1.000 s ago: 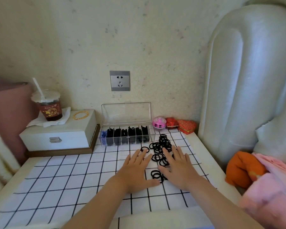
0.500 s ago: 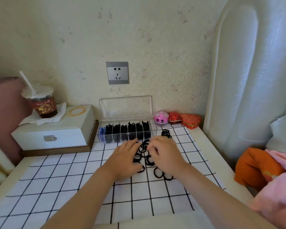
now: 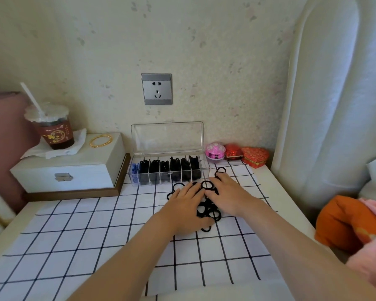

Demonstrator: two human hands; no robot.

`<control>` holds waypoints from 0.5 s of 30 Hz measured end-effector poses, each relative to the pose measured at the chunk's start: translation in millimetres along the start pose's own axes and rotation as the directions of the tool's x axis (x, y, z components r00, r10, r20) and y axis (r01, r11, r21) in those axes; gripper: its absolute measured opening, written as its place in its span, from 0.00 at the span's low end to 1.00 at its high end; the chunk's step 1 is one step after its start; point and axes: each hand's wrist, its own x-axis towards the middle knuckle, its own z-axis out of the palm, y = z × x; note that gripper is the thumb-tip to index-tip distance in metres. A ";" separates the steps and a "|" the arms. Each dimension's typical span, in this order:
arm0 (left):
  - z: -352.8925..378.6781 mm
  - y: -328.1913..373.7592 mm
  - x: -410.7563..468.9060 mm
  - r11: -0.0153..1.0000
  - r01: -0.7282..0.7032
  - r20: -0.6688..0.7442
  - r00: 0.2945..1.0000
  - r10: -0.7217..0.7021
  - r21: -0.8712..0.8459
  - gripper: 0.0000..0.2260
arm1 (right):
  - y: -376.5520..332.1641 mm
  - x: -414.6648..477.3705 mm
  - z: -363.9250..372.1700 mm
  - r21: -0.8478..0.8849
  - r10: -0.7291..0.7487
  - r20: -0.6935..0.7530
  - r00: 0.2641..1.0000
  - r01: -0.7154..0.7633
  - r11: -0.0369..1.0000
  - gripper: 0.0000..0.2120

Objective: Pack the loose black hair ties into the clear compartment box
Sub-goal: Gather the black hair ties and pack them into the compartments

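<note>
At centre frame, the left hand (image 3: 183, 208) and right hand (image 3: 228, 196) lie flat, fingers straight, gripping nothing, pressing a heap of loose black hair ties (image 3: 207, 211) on the checked tabletop cloth (image 3: 74, 235), just below the open clear compartment box (image 3: 167, 137).

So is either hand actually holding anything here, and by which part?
Nothing is gripped. The left hand and right hand rest flat on the loose black hair ties, fingers roughly straight.
</note>
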 end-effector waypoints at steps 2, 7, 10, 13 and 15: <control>-3.1 -3.2 -5.8 1.000 0.002 0.005 1.000 -0.002 -0.003 0.36 | -6.1 -9.2 6.6 0.006 0.014 -0.005 1.000 -0.014 1.000 0.31; -13.9 -14.6 -26.6 0.999 0.042 0.006 0.999 -0.042 0.022 0.32 | -28.7 -36.7 15.8 0.008 -0.034 0.017 0.999 0.034 0.999 0.28; -25.3 -24.2 -37.2 0.995 0.092 0.025 0.995 -0.092 0.036 0.30 | -45.2 -48.1 15.1 0.134 -0.127 0.067 0.990 0.117 0.984 0.26; -34.8 -34.9 -43.5 0.990 0.136 0.032 0.990 -0.136 0.028 0.27 | -57.1 -51.2 8.9 0.222 -0.194 0.065 0.979 0.175 0.959 0.19; -39.8 -38.4 -46.8 0.987 0.160 -0.005 0.987 -0.160 0.018 0.24 | -59.1 -47.8 0.7 0.314 -0.155 0.007 0.988 0.145 0.938 0.16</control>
